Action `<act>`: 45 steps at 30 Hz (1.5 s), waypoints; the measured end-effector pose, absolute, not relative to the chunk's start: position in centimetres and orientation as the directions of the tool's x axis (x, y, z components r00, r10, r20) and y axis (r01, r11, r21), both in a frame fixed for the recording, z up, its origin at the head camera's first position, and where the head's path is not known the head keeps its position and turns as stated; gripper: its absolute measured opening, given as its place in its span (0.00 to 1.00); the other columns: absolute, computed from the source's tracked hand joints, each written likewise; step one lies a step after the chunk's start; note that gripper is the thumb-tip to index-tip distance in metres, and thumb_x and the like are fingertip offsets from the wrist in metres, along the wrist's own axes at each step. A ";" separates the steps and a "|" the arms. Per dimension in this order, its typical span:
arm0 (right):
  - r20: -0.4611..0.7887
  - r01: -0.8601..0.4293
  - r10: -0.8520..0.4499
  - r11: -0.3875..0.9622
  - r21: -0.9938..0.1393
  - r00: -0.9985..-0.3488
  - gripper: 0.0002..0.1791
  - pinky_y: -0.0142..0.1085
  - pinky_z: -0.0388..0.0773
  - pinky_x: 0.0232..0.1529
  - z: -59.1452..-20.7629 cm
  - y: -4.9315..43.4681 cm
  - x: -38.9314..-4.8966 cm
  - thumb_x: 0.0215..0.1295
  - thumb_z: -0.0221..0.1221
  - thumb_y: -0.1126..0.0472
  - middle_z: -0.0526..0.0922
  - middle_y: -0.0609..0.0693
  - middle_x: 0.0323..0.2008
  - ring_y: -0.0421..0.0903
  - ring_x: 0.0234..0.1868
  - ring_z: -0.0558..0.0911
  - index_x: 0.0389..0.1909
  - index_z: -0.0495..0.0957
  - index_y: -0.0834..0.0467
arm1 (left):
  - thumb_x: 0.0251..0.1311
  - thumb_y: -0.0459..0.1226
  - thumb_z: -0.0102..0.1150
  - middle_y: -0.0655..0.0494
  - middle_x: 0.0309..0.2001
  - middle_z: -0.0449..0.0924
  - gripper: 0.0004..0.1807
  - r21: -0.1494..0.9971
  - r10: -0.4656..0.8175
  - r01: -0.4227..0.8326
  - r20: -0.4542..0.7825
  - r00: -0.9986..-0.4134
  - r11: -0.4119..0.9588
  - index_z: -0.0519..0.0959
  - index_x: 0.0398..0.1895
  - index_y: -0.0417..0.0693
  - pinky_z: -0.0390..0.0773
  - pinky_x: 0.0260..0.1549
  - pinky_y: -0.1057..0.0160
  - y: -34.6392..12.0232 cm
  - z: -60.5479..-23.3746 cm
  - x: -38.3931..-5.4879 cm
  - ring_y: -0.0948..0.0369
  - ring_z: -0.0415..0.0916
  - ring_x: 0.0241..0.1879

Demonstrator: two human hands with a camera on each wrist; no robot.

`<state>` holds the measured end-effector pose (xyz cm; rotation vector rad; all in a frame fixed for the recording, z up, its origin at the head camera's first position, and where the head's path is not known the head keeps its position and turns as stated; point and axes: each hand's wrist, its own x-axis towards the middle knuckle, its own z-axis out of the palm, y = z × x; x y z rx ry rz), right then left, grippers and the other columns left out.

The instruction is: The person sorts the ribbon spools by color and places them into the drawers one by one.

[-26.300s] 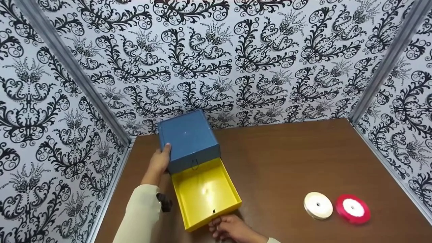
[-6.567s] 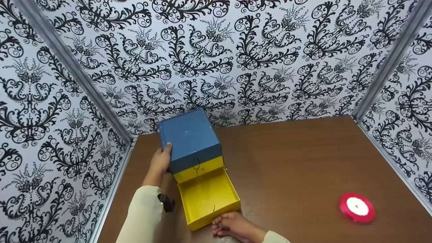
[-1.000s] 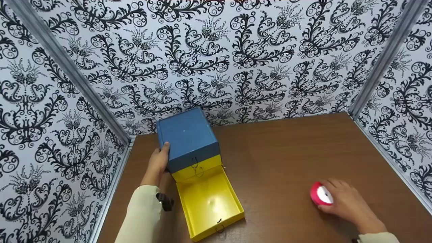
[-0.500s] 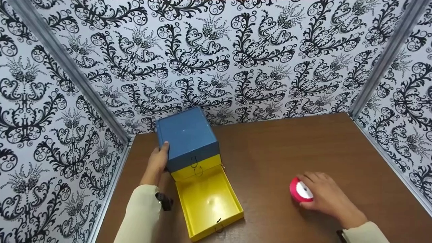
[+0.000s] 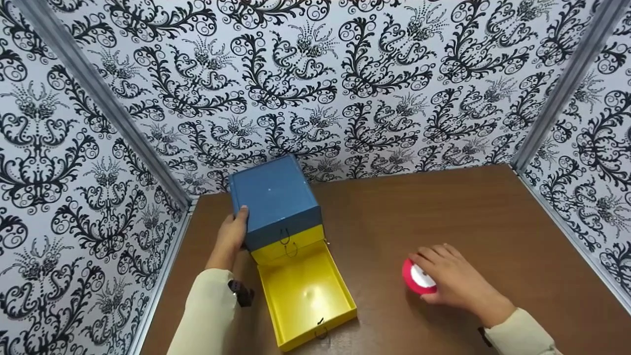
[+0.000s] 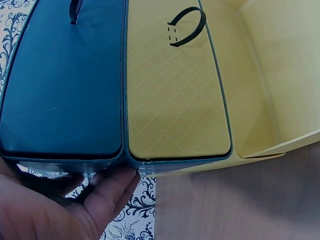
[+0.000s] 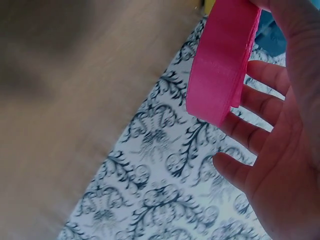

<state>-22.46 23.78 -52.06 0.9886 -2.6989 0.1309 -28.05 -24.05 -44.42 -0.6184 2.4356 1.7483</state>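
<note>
A small drawer box (image 5: 273,192) has a blue top drawer and a yellow drawer (image 6: 177,95) beneath it, both pushed in. Below these, a yellow bottom drawer (image 5: 305,296) is pulled out toward me, with nothing on its bare floor. My left hand (image 5: 232,234) holds the box's left side, thumb over the top edge and fingers against the side wall. To the right of the drawer, my right hand (image 5: 456,281) grips a pinkish-red ribbon spool (image 5: 418,277) with a white disc face. In the right wrist view the ribbon (image 7: 220,65) lies between thumb and fingers.
The brown tabletop (image 5: 394,212) extends to the right of the box. Patterned wallpaper panels (image 5: 305,88) enclose the back and both sides, with grey corner strips. A thin dark loop handle (image 5: 321,334) hangs on the open drawer's front.
Earlier, the middle drawer was out and a cream spool lay beside the red one; later the bottom drawer came out. Over the last second my right hand carries the red spool left toward it.
</note>
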 end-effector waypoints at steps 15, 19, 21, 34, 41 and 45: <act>0.297 -0.792 -0.787 0.595 0.135 -0.541 0.46 0.55 0.62 0.56 -49.1 18.6 -23.7 0.30 0.71 0.39 0.75 0.51 0.49 0.53 0.51 0.70 0.55 0.73 0.54 | 0.65 0.61 0.34 0.36 0.64 0.56 0.41 0.880 -0.293 -0.368 -0.282 -0.913 0.299 0.51 0.69 0.40 0.69 0.51 0.46 -23.9 -44.5 -28.2 0.44 0.62 0.58; 0.275 -0.821 -0.835 0.534 0.202 -0.476 0.46 0.55 0.63 0.55 -48.7 17.2 -24.4 0.29 0.72 0.39 0.75 0.52 0.49 0.54 0.50 0.70 0.54 0.72 0.54 | 0.64 0.61 0.35 0.36 0.64 0.56 0.41 0.886 -0.292 -0.367 -0.285 -0.913 0.283 0.50 0.69 0.41 0.69 0.51 0.46 -23.9 -44.4 -28.2 0.44 0.63 0.57; 0.245 -0.824 -0.856 0.509 0.248 -0.454 0.46 0.55 0.64 0.55 -48.4 16.5 -24.7 0.29 0.71 0.38 0.74 0.51 0.49 0.54 0.49 0.70 0.55 0.72 0.53 | 0.64 0.61 0.35 0.36 0.64 0.56 0.41 0.887 -0.288 -0.367 -0.286 -0.914 0.282 0.50 0.70 0.41 0.69 0.50 0.45 -23.9 -44.4 -28.2 0.44 0.63 0.57; 0.066 -0.815 -0.934 0.340 0.469 -0.351 0.51 0.53 0.65 0.55 -47.0 12.1 -25.2 0.30 0.68 0.33 0.72 0.50 0.53 0.52 0.50 0.69 0.59 0.67 0.51 | 0.65 0.60 0.32 0.36 0.68 0.48 0.42 0.845 -0.281 -0.367 -0.270 -0.921 0.390 0.46 0.71 0.38 0.52 0.62 0.46 -24.0 -43.9 -28.1 0.43 0.47 0.66; -0.060 -0.813 -0.958 0.204 0.545 -0.281 0.52 0.53 0.64 0.58 -47.3 9.7 -24.7 0.29 0.69 0.32 0.71 0.48 0.54 0.51 0.53 0.68 0.59 0.65 0.49 | 0.66 0.59 0.33 0.36 0.67 0.50 0.41 0.870 -0.284 -0.363 -0.275 -0.919 0.334 0.47 0.70 0.38 0.57 0.60 0.46 -24.1 -43.8 -28.0 0.44 0.53 0.64; -0.110 -0.822 -0.963 0.146 0.550 -0.245 0.52 0.52 0.63 0.58 -47.8 8.5 -24.4 0.30 0.69 0.31 0.71 0.47 0.55 0.50 0.53 0.68 0.60 0.64 0.48 | 0.66 0.59 0.32 0.36 0.67 0.50 0.41 0.863 -0.288 -0.366 -0.272 -0.918 0.349 0.47 0.70 0.37 0.55 0.61 0.47 -24.0 -43.9 -27.9 0.44 0.52 0.65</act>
